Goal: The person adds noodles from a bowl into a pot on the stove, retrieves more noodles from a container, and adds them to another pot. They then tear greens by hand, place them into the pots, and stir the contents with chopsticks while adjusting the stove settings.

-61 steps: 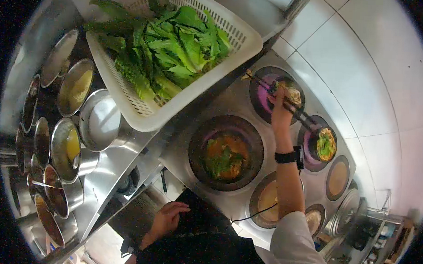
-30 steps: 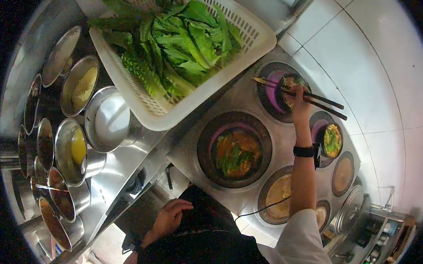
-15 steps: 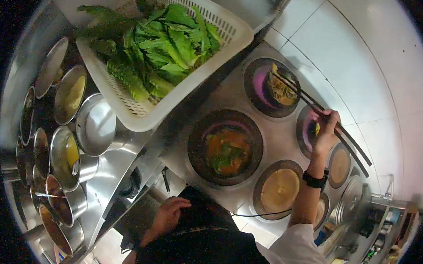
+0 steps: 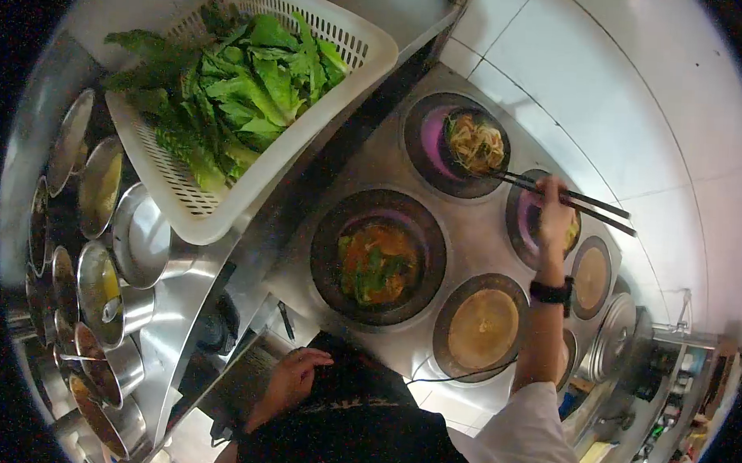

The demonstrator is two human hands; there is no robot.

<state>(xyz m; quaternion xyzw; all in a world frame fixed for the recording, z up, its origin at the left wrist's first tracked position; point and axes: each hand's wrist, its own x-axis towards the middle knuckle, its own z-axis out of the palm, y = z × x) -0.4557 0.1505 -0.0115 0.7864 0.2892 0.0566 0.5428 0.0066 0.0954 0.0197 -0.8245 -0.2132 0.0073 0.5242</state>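
Note:
Long dark chopsticks (image 4: 591, 210) are gripped in my right hand (image 4: 556, 211), which wears a black band at the wrist. Their tips reach the edge of the noodles (image 4: 477, 143) in the far cooking well (image 4: 425, 140). Under that hand, a second well holds yellowish food (image 4: 571, 232), partly covered by the fingers. My left hand (image 4: 296, 372) is held low by the black apron (image 4: 338, 420), with its fingers loosely extended and nothing in them. Nearest to it on the cooktop, a large well holds reddish broth with green leaves (image 4: 378, 265).
A white plastic basket (image 4: 223, 217) heaped with leafy greens (image 4: 253, 86) stands at upper left. Several metal seasoning pots (image 4: 143, 234) line the left side. Lidded wells (image 4: 483, 327) fill the cooktop's near right, beside a tiled wall (image 4: 625, 94).
My right hand has turned the chopsticks flatter, and their tips have shifted down to the near edge of the noodles. The view has moved slightly; my left hand stays in place.

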